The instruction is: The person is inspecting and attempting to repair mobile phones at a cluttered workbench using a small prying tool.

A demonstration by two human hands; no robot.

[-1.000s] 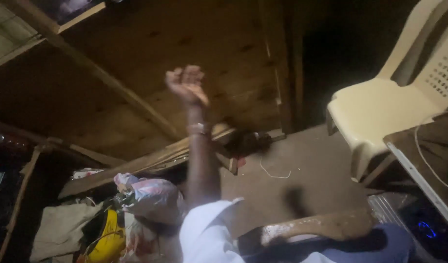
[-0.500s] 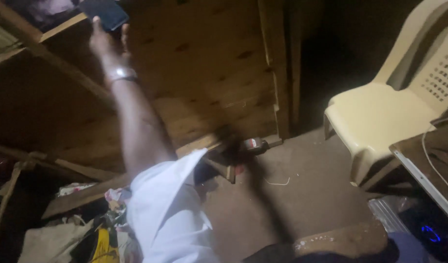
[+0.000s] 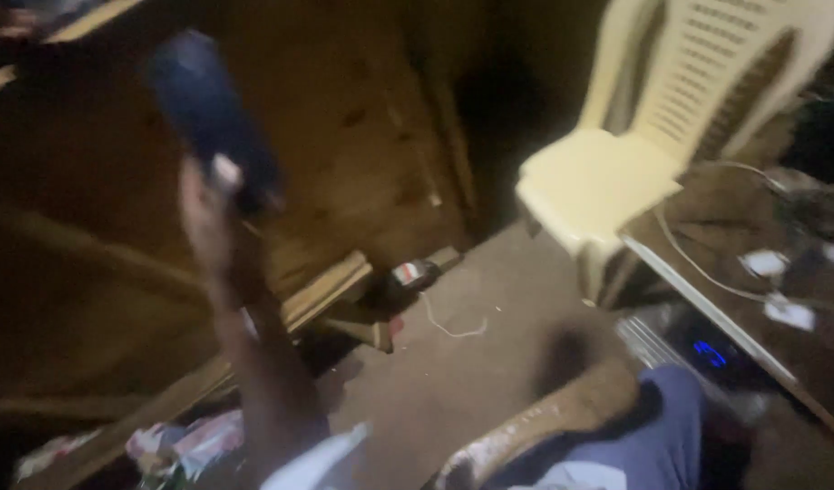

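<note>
The fingers (image 3: 224, 172) of the left hand (image 3: 208, 213), empty and reaching toward the shelf half a second ago, now close around a dark flat phone-like device (image 3: 208, 113), raised before the wooden wall (image 3: 362, 136); the right hand is out of view.

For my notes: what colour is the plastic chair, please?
The plastic chair is pale cream-yellow, seen best in the head view.

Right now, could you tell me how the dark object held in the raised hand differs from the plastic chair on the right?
The dark slab-like object is navy-black; the plastic chair is pale cream. The object is held aloft in the left hand, tilted, while the chair stands on the floor. The object looks plain; the chair's back is slotted. Both are blurred.
</note>
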